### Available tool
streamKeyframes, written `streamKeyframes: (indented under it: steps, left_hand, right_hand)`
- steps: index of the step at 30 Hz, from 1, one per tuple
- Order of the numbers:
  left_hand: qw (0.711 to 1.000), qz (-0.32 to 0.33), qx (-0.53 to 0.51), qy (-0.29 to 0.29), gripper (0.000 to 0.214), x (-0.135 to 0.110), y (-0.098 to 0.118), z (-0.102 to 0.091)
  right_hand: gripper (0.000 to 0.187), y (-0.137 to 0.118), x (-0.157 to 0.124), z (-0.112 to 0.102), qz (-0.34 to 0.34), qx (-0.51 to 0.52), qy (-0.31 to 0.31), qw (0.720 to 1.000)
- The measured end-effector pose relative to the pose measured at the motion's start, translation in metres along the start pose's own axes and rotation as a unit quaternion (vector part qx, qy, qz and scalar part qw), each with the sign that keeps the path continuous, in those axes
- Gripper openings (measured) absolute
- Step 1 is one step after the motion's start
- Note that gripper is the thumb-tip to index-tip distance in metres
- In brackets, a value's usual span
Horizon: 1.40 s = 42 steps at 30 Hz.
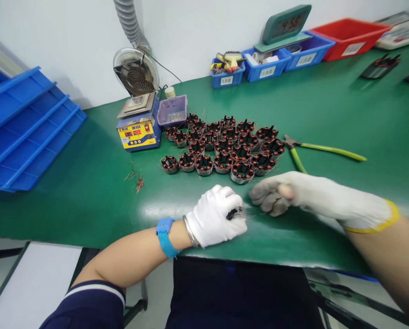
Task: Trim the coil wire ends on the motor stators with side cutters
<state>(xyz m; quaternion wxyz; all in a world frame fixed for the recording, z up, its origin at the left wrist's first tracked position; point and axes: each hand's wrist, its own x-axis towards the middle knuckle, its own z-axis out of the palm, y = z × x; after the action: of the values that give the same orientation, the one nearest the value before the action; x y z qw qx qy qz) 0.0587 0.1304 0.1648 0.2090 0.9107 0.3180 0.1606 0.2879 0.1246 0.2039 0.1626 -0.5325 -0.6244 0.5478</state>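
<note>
In a white glove, my left hand (220, 217) is wrapped round a motor stator (232, 213). Only a dark bit of the stator and some thin wire ends show between the fingers. My right hand (273, 194), gloved with a bare thumb tip, is curled closed just to the right; fine wires lie between the two hands, and whatever its fingers pinch is hidden. Beyond both hands stand several wound stators (243, 172) in close rows, copper coils and loose wire ends showing. Green-handled cutting pliers (298, 145) lie spread behind my right hand.
A blue-and-yellow solder pot (138, 132) stands at the left beside a purple tray (172, 111). Wire scraps (139, 183) lie before it. A blue crate (26, 132) leans far left. Blue bins (268, 68), a red bin (351, 39) and another stator (379, 67) are at the back.
</note>
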Motion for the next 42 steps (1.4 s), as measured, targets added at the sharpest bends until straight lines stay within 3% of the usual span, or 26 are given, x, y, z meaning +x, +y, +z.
streamKeyframes:
  steps: [3, 9, 19, 24, 29, 33, 36, 39, 42]
  left_hand:
    - [1.000, -0.001, 0.018, 0.000, 0.010, 0.000, -0.001, 0.000]
    - [1.000, -0.003, 0.025, 0.015, 0.012, -0.002, -0.001, 0.000]
    - [0.997, -0.020, -0.030, 0.075, 0.008, -0.006, 0.001, 0.002]
    - [0.987, -0.047, -0.131, 0.082, 0.042, -0.011, 0.010, -0.005]
    - [0.973, -0.150, -0.155, 0.086, 0.087, -0.012, 0.021, -0.006]
    - [0.968, -0.137, -0.204, 0.050, 0.097, -0.010, 0.016, -0.011]
    - [0.942, -0.138, -0.302, 0.043, 0.076, -0.006, 0.002, -0.021]
    - [0.898, -0.183, -0.399, 0.018, 0.060, -0.003, -0.012, -0.034]
    - [0.828, -0.229, -0.484, -0.167, 0.061, -0.002, -0.019, -0.044]
  right_hand:
    - [0.056, -0.010, 0.015, 0.013, 0.061, 0.005, -0.122, 0.991]
    - [0.051, -0.013, 0.026, 0.026, 0.112, 0.069, -0.161, 0.978]
    - [0.050, -0.008, 0.024, 0.034, 0.120, 0.096, -0.125, 0.980]
    - [0.037, -0.011, 0.022, 0.035, 0.115, 0.064, -0.100, 0.986]
    - [0.019, -0.017, 0.018, 0.038, 0.123, 0.031, -0.080, 0.989]
    - [0.019, -0.015, 0.013, 0.040, 0.069, -0.033, -0.047, 0.996]
    - [0.027, -0.008, 0.010, 0.040, -0.009, -0.065, -0.005, 0.998]
    - [0.031, -0.002, 0.007, 0.039, -0.074, -0.008, 0.011, 0.997]
    - [0.035, -0.002, 0.004, 0.036, -0.102, 0.041, 0.019, 0.994]
